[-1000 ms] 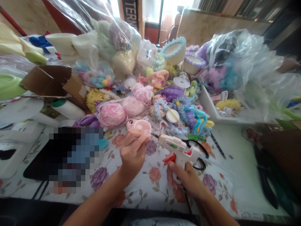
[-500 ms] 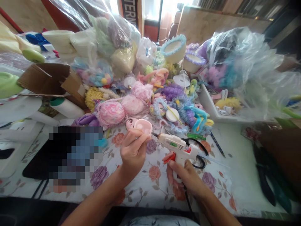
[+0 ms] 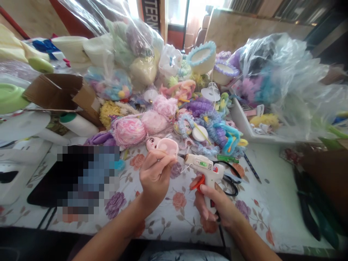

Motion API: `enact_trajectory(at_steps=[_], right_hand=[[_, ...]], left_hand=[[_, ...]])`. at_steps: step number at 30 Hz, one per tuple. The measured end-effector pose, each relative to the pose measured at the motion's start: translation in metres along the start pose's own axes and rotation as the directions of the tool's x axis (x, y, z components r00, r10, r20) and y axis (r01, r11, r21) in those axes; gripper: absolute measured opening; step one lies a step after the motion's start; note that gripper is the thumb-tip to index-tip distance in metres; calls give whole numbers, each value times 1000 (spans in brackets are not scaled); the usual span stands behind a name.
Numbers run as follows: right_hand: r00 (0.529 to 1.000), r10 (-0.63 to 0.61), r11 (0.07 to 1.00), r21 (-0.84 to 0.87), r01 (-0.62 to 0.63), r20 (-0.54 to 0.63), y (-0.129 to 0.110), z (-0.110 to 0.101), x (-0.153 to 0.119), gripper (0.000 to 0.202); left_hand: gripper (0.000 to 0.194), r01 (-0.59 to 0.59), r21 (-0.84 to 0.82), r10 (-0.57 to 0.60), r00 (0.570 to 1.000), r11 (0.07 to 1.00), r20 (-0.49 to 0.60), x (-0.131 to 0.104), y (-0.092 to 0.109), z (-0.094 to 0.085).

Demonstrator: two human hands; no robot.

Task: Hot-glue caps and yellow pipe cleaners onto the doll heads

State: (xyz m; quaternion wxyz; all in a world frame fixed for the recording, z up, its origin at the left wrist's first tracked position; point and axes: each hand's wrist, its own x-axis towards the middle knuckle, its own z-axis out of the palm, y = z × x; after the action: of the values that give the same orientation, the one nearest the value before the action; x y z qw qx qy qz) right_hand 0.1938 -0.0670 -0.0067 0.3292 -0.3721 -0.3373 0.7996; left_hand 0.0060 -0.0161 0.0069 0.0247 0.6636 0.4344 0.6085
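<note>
My left hand (image 3: 154, 175) pinches a small pale-pink cup-shaped piece (image 3: 170, 146), its hollow side turned up. Wrapped around the handle of a white hot glue gun (image 3: 199, 163) is my right hand (image 3: 212, 203), its fingers by the red trigger (image 3: 199, 183). The gun's dark nozzle meets or nearly touches the lower right rim of the pink piece; contact is hard to tell. Just behind the piece lies a doll face (image 3: 152, 142) with painted eyes. Black-handled scissors (image 3: 231, 185) rest behind the gun.
Balls of pink yarn (image 3: 129, 129) and fuzzy doll parts are heaped at the back. A white tray (image 3: 251, 134) stands on the right, a cardboard box (image 3: 58, 90) on the left. A pencil (image 3: 252, 168) lies right of the scissors. Flowered cloth (image 3: 119, 228) covers the table.
The red trigger sits further out from the gun, and my right-hand fingers have loosened and moved slightly lower. The pink piece has tilted a little, near the nozzle still.
</note>
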Motion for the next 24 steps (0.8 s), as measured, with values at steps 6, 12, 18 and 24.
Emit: enact_trajectory(at_steps=[6,12,18,24], right_hand=[[959,-111,930,-367,7,-261,0,12,3,39],[897,-201,873,-488,-19,-394,8,15,-1,42],[979,42,990,-124,-68,-201,-7,24,-6,53],[968,27,978,-193,-77,-249,-9,29,-4,52]], left_hand=[[14,65,28,-64,998,998,-10,-1,-1,0],[14,68,35,-69,998,997,14,-2,-2,1],[18,-1,67,0,1000,998,10,-3,-4,1],[17,24,65,-25,1000,998,6,-5,-5,1]])
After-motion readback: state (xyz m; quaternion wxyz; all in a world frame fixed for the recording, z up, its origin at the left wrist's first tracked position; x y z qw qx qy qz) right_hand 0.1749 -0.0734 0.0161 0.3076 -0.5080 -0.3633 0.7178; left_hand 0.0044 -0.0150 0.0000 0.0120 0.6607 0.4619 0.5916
